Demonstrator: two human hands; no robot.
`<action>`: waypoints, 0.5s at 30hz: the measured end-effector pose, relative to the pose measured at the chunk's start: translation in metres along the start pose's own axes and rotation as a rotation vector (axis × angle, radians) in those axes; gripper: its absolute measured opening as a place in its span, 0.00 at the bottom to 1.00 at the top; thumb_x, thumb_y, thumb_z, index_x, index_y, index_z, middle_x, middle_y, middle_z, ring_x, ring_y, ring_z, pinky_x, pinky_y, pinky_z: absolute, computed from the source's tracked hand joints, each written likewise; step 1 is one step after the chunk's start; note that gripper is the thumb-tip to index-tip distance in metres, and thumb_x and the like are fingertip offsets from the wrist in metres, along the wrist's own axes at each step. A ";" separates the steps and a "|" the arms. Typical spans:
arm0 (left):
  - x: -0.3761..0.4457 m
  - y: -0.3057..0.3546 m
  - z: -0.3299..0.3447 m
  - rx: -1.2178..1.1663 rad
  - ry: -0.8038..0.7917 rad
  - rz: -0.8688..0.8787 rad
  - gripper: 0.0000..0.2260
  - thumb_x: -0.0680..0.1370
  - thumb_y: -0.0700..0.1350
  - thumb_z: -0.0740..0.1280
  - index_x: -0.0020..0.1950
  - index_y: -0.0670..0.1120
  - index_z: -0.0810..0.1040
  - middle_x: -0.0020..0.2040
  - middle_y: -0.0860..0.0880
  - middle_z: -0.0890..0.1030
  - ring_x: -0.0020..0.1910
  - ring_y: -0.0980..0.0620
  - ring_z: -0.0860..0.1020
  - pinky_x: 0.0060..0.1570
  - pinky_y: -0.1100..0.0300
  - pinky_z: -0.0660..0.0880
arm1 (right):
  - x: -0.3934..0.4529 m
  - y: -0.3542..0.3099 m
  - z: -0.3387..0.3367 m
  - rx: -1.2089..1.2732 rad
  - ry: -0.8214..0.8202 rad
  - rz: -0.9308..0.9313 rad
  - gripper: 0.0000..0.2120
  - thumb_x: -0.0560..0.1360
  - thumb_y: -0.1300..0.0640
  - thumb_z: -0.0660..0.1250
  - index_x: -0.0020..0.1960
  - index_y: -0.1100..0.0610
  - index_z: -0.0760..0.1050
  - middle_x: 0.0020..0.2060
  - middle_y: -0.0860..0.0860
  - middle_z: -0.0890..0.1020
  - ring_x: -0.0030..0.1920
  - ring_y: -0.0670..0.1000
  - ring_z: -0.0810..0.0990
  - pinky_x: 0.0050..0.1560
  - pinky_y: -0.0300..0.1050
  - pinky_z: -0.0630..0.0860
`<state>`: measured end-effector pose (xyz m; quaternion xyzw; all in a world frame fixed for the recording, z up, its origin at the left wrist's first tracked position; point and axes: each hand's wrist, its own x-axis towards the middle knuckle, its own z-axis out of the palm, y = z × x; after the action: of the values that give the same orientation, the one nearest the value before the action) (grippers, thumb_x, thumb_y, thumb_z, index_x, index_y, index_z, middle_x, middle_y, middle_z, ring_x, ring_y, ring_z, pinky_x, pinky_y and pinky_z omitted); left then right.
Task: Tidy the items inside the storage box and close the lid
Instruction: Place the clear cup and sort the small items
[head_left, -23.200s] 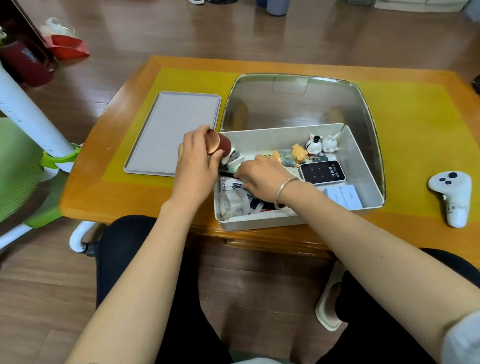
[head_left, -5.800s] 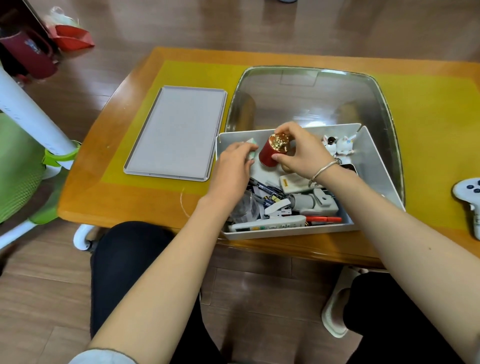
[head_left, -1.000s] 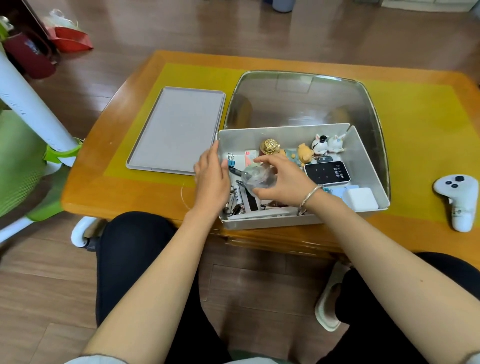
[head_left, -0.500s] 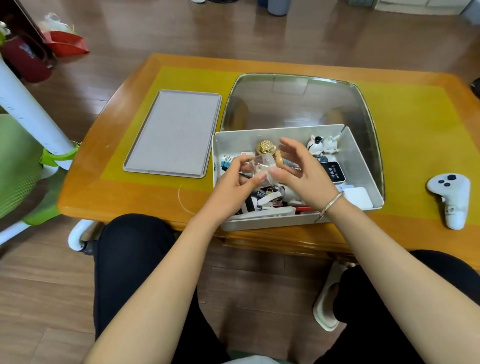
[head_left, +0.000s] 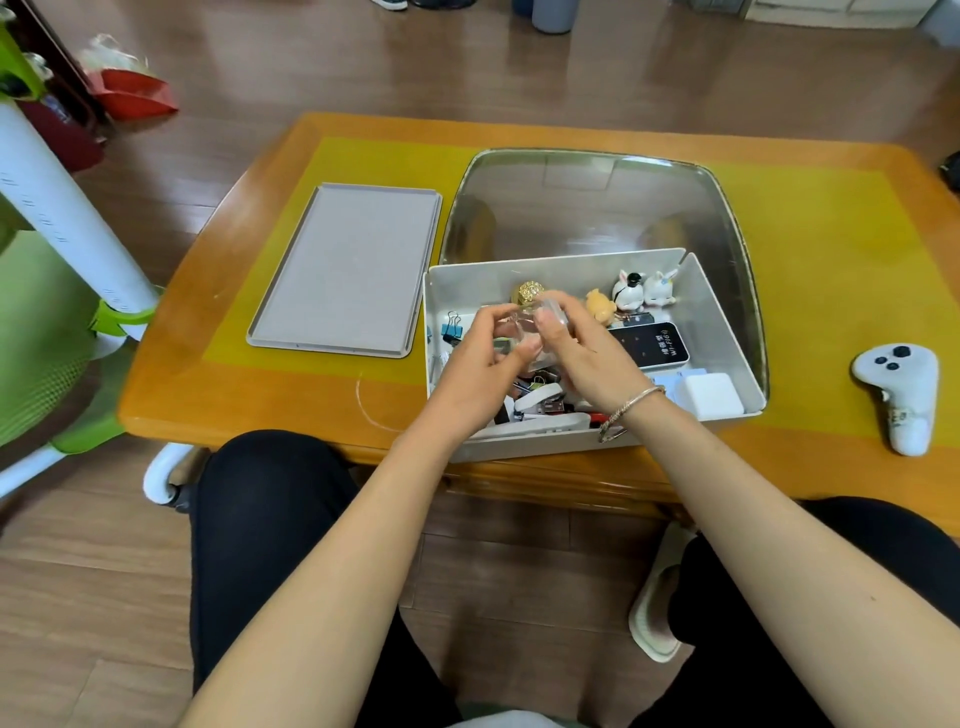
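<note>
The white storage box (head_left: 724, 317) stands open at the table's near edge. Its grey lid (head_left: 347, 270) lies flat to the left. Above the box's left half, my left hand (head_left: 483, 364) and my right hand (head_left: 582, 353) both grip a small clear plastic container (head_left: 524, 332). Inside the box are a gold-topped jar (head_left: 528, 292), small animal figurines (head_left: 631, 291), a black device with a screen (head_left: 654, 345), a white charger block (head_left: 711, 396), a blue binder clip (head_left: 451, 330) and a white stapler (head_left: 537, 402) among clutter.
A large shiny metal tray (head_left: 592, 208) lies behind the box on the yellow mat (head_left: 821, 249). A white game controller (head_left: 904, 400) rests at the right. A green chair (head_left: 41, 332) stands left of the wooden table (head_left: 171, 364).
Both hands have kept the clear container lifted over the box's left half and shifted it slightly; a second ago my right hand alone held it low in the box.
</note>
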<state>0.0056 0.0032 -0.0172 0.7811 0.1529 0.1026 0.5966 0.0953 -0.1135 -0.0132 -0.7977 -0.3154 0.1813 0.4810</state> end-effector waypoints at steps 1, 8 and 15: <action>0.000 0.000 0.000 -0.003 0.008 0.005 0.17 0.79 0.49 0.64 0.67 0.51 0.66 0.55 0.58 0.73 0.41 0.61 0.79 0.35 0.70 0.75 | 0.000 -0.001 -0.001 0.042 -0.036 -0.003 0.16 0.79 0.44 0.54 0.63 0.49 0.69 0.44 0.43 0.76 0.34 0.36 0.76 0.31 0.27 0.69; -0.005 -0.002 -0.005 -0.004 -0.056 0.072 0.21 0.77 0.41 0.68 0.66 0.55 0.65 0.60 0.60 0.72 0.50 0.61 0.78 0.46 0.68 0.77 | 0.007 -0.010 -0.015 0.310 -0.015 0.245 0.18 0.79 0.43 0.56 0.60 0.50 0.76 0.51 0.46 0.79 0.48 0.55 0.82 0.35 0.52 0.82; -0.005 0.001 -0.011 0.124 -0.066 0.148 0.22 0.75 0.43 0.70 0.66 0.55 0.67 0.60 0.55 0.72 0.46 0.63 0.75 0.44 0.69 0.75 | 0.008 -0.009 -0.017 0.374 -0.234 0.429 0.17 0.76 0.37 0.57 0.50 0.48 0.74 0.34 0.53 0.83 0.28 0.54 0.81 0.23 0.40 0.75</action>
<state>-0.0023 0.0107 -0.0130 0.8285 0.0813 0.1110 0.5428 0.1087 -0.1162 0.0028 -0.7175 -0.1542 0.4242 0.5305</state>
